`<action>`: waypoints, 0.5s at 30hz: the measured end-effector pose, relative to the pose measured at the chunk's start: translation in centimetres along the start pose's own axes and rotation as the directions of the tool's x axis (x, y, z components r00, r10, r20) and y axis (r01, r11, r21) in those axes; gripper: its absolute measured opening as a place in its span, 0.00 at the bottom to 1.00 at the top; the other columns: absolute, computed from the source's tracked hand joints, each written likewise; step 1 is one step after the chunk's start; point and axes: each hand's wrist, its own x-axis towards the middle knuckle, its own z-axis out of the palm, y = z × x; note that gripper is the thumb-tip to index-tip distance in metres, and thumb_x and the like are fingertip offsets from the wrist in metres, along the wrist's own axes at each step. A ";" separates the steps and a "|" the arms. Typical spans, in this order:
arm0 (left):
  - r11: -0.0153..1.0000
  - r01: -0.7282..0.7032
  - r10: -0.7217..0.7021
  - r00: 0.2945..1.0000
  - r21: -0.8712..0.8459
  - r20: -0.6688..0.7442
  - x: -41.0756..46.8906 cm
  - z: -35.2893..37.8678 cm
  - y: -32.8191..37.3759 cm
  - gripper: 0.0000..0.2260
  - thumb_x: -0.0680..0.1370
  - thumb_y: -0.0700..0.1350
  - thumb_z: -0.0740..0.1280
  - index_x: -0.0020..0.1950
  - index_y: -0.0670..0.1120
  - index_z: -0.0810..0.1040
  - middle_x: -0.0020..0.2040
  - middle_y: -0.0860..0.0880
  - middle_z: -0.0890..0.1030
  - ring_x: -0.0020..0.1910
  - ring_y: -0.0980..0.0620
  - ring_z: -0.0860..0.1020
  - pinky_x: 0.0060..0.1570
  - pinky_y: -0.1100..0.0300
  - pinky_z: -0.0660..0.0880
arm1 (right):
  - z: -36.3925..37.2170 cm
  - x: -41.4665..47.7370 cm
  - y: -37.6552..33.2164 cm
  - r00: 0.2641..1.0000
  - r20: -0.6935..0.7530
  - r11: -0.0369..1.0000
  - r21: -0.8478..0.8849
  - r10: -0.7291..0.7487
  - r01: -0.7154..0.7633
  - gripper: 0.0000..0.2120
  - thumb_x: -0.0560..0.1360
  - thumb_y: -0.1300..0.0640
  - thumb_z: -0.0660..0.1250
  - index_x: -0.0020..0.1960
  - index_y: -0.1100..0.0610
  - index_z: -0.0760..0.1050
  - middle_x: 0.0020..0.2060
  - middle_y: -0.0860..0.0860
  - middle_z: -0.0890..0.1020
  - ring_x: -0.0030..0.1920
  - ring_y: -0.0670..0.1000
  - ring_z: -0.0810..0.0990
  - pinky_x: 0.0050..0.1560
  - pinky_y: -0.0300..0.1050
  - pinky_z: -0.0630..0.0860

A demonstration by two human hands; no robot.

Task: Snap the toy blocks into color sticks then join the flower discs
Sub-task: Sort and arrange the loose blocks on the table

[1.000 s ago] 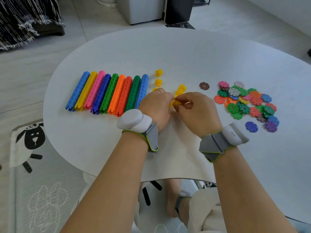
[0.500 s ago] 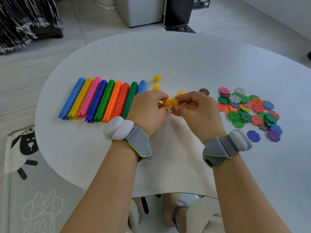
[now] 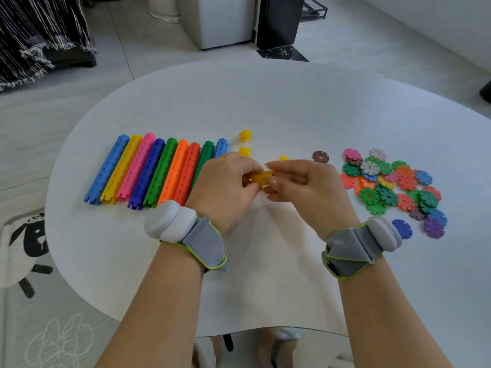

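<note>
My left hand (image 3: 225, 185) and my right hand (image 3: 303, 185) meet at the table's middle, both pinching a short yellow block piece (image 3: 259, 177) between fingertips. Most of that piece is hidden by my fingers. Loose yellow blocks lie just behind: one (image 3: 245, 135) farthest back, another (image 3: 244, 151) near my left knuckles, a third (image 3: 283, 157) peeking over my right hand. A row of several finished colour sticks (image 3: 148, 172) lies to the left. A pile of flower discs (image 3: 390, 181) sits to the right.
The white round table (image 3: 265, 102) carries everything. A brown disc (image 3: 320, 156) lies apart, left of the pile; a blue disc (image 3: 402, 228) and a purple disc (image 3: 433, 228) lie near my right wrist. Floor, a sheep-pattern mat (image 3: 29, 235) and cabinets (image 3: 220, 19) surround the table.
Both hands lifted slightly from the table and came together around the yellow piece; the visible yellow blocks now look pressed into one short piece. The camera view shifted a little.
</note>
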 end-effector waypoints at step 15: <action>0.980 0.197 -0.194 0.979 0.035 -0.068 0.4 -2.0 -1.8 0.08 0.74 0.41 0.68 0.51 0.48 0.79 0.42 0.53 0.78 0.43 0.51 0.77 0.47 0.63 0.69 | 3.2 1.1 0.5 0.985 0.070 0.627 -0.763 -0.159 0.156 0.17 0.76 0.48 0.65 0.64 0.46 0.74 0.61 0.43 0.76 0.55 0.48 0.76 0.52 0.42 0.71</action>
